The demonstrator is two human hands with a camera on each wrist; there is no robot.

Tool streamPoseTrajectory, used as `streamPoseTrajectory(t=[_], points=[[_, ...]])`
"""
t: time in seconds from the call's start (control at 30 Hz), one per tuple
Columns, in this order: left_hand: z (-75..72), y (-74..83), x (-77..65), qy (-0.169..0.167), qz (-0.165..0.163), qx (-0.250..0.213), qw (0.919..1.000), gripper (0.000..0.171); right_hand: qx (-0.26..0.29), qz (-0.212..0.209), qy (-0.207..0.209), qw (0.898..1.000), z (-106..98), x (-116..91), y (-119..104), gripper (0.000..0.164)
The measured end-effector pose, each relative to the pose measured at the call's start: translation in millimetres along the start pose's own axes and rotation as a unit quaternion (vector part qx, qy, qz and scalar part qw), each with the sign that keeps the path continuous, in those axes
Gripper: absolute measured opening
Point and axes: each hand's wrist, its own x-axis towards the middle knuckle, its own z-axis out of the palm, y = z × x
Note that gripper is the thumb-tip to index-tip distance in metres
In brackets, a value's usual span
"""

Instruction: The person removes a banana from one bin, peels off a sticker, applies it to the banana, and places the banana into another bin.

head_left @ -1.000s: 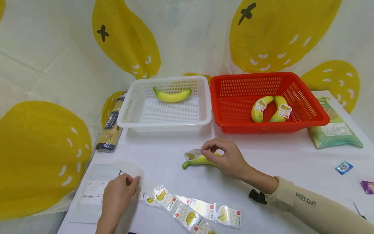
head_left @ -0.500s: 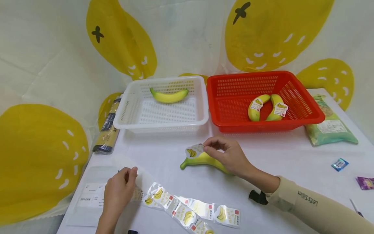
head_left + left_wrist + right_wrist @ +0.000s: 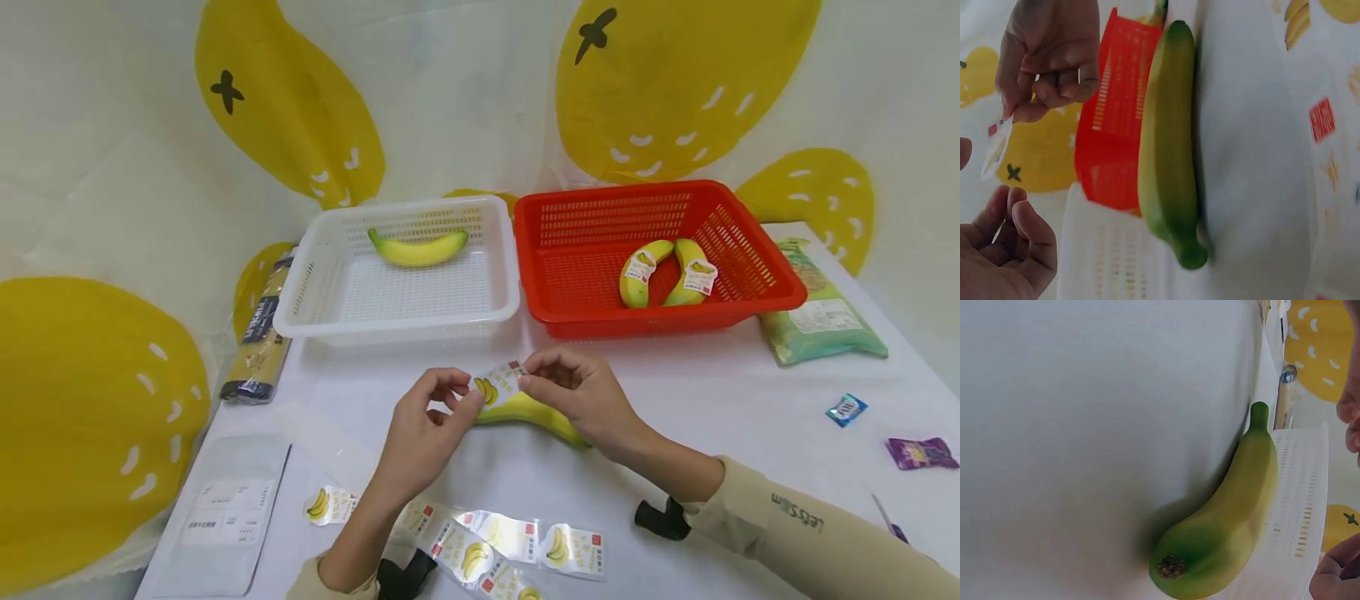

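Note:
A banana sticker (image 3: 501, 383) with a red square mark hangs above a yellow-green banana (image 3: 536, 412) on the table. My right hand (image 3: 585, 398) pinches the sticker's right end. At its left end is my left hand (image 3: 426, 427), thumb and fingers spread apart around the sticker's edge. The left wrist view shows a gap between that hand's fingers (image 3: 1025, 222) and the sticker (image 3: 999, 147). The whole banana (image 3: 1229, 512) appears in the right wrist view, with no sticker on the side seen there.
A white basket (image 3: 397, 325) holds one banana (image 3: 418, 250). In the red basket (image 3: 570, 275) lie two labelled bananas (image 3: 693, 275). Sticker strips (image 3: 517, 537) are near the front, beside a white packet (image 3: 221, 517). A green bag (image 3: 825, 325) and small sachets (image 3: 846, 410) are at right.
My left hand has left the sticker strip and backing, moving right and up to the held sticker. My right hand still pinches the sticker over the banana. The head view has shifted slightly.

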Motion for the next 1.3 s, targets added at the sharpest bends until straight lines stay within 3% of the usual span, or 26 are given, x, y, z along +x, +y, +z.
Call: streamPoseTrajectory(t=[0.13, 0.27, 0.47, 0.67, 0.9, 1.1, 1.3], points=[[5.8, -1.8, 6.1, -0.004, -0.01, -0.035, 0.9993, 0.011, -0.009, 0.032, 0.001, 0.999, 0.7, -3.5, 0.0, 0.014], [8.1, -3.0, 9.2, -0.019, 0.004, -0.052, 0.9985, 0.011, -0.025, 0.054, 0.005, 0.998, -1.1, -8.0, -1.4, 0.019], [9.3, -1.3, 12.8, -0.049, 0.044, -0.022, 0.9976, 0.01, -0.034, 0.052, 0.018, 0.998, -11.2, -11.4, 1.4, 0.028], [11.3, 1.8, 16.5, -0.078, 0.056, 0.01, 0.9953, 0.006, -0.109, -0.005, 0.005, 0.994, -16.8, -5.4, 5.0, 0.027], [16.5, 0.5, 20.0, -0.094, 0.049, 0.025, 0.9941, 0.006, -0.143, 0.024, -0.017, 0.989, -12.1, 0.2, 7.3, 0.04], [17.0, -1.6, 25.0, -0.099, 0.02, 0.035, 0.9943, 0.008, -0.109, 0.052, -0.02, 0.992, -16.5, -2.2, 9.2, 0.015], [14.3, -8.7, 33.7, -0.125, -0.049, 0.056, 0.9893, 0.015, -0.119, 0.108, -0.061, 0.985, -17.6, -3.5, 14.5, 0.016]])
